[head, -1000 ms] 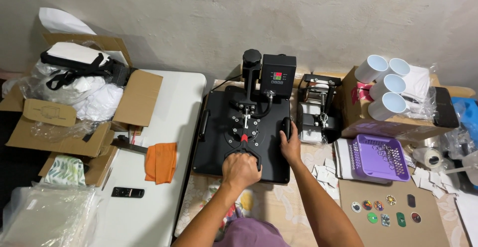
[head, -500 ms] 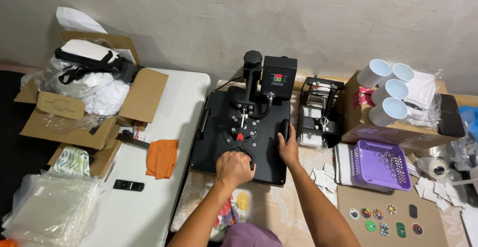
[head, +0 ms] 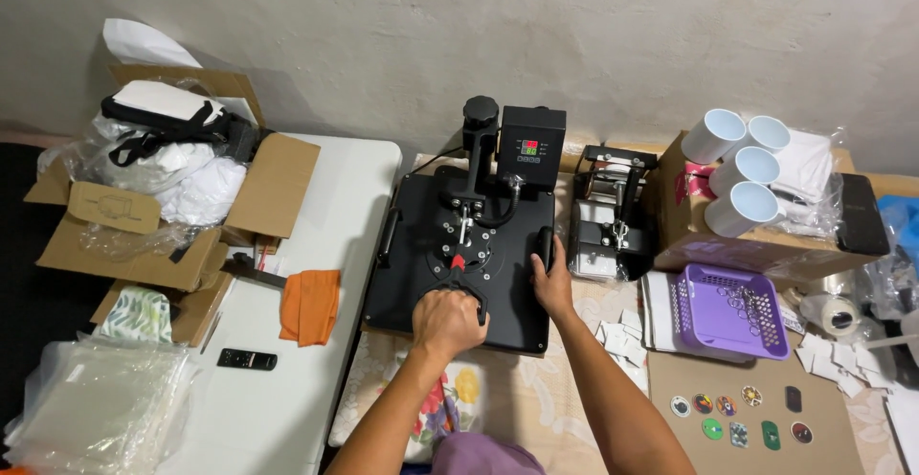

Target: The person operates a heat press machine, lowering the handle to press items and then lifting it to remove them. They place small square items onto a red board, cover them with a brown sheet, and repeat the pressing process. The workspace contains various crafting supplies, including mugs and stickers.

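While a person leans over a cluttered work surface, the left hand [head: 448, 322] is closed in a fist around the black loop handle [head: 466, 295] at the front of a flat black heat press [head: 459, 255], and the right hand [head: 553, 283] grips the black bar handle [head: 545, 247] on the press's right edge, fingers wrapped over it. Set in the middle of the scene on a pale patterned cloth [head: 522, 394], the press shows a broad, matte, square upper plate with rounded corners, a ring of small screws around a central hub, and a red mark near the handle's base. Behind the plate rises a black column topped by a round knob [head: 481, 111], and beside it a black control box [head: 532, 145] with a small red and green display. Just right of the press stands a smaller black and silver mug press [head: 613, 212]. Further right, four white mugs [head: 742, 169] lie on their sides atop a cardboard box, above a purple plastic basket [head: 732, 307]. Left of the press, a folded orange cloth [head: 309, 305] and a black remote [head: 246, 359] lie on a white table [head: 335, 188].
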